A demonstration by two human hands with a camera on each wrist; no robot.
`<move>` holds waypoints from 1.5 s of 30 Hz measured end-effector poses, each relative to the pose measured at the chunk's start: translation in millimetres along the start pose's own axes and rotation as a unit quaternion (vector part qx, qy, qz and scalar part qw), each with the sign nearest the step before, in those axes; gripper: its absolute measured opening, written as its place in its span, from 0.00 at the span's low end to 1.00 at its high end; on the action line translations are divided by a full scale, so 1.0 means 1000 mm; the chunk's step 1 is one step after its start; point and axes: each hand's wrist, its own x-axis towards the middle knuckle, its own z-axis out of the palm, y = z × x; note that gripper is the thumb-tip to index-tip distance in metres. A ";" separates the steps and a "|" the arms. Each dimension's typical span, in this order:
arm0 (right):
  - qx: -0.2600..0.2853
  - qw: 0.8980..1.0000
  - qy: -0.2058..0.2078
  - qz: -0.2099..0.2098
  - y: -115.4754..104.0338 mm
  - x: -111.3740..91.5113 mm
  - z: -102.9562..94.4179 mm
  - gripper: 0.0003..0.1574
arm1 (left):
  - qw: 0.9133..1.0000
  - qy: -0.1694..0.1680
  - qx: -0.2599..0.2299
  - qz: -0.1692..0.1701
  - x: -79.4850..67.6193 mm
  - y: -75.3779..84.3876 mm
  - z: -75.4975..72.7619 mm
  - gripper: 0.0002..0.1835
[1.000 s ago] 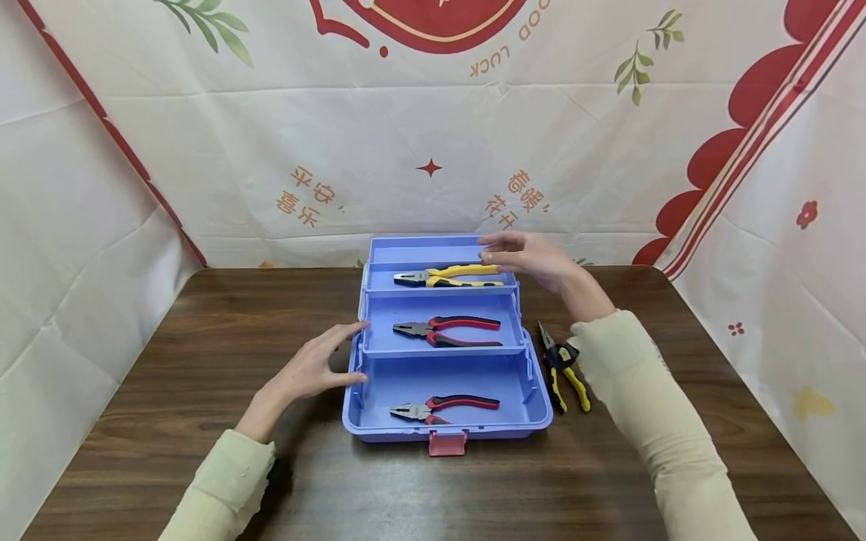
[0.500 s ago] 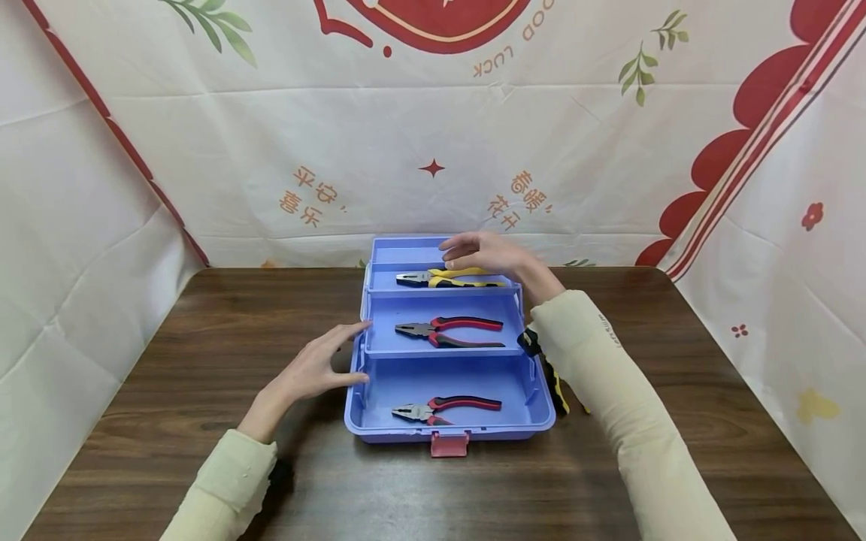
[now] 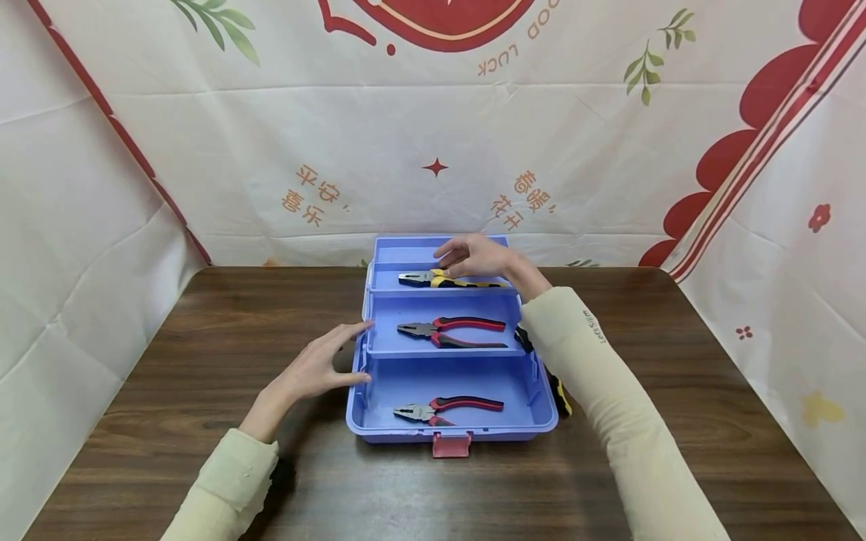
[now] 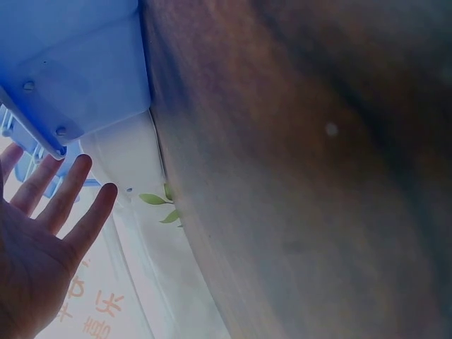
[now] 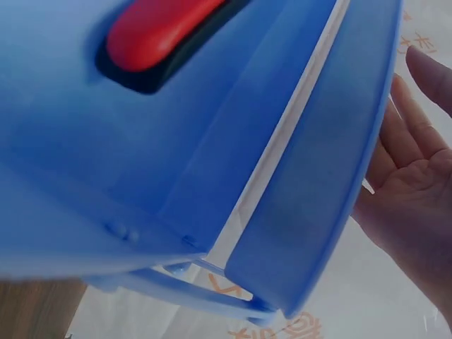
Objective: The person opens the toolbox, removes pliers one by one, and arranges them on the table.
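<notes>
A blue toolbox (image 3: 440, 379) stands with its stepped trays spread out. Yellow-and-black combination pliers (image 3: 414, 279) lie in the top tray, partly covered by my right hand (image 3: 476, 257). The fingers of that hand are bent loosely over the handles; in the right wrist view they are partly behind the tray's edge, with no firm grip visible. Red-and-black pliers (image 3: 416, 329) lie in the middle tray, and another red-and-black pair (image 3: 414, 412) in the bottom. My left hand (image 3: 314, 364), fingers spread, is at the toolbox's left side, fingertips at its rim.
Black-and-yellow pliers (image 3: 560, 397) lie on the brown table (image 3: 169, 391) right of the toolbox, mostly hidden by my right sleeve. A red latch (image 3: 451, 446) hangs from the toolbox's front. White printed cloth (image 3: 271, 128) walls off the back and sides.
My right hand has moved left from the top tray's right end and come over the yellow pliers' handles. The right sleeve now hides most of the table pliers. My left hand has stayed put.
</notes>
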 end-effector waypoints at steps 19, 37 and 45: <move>-0.151 0.988 -0.009 -0.020 -0.011 0.000 0.015 0.22 | 1.000 0.001 -0.009 0.002 -0.001 0.001 -0.001 0.43; -0.193 0.980 -0.043 0.018 -0.023 0.002 0.015 0.25 | 1.000 0.003 -0.002 -0.009 -0.002 0.003 0.001 0.43; -0.230 0.972 -0.048 0.011 -0.028 0.002 0.014 0.25 | 1.000 0.003 -0.003 -0.010 -0.001 0.003 0.001 0.43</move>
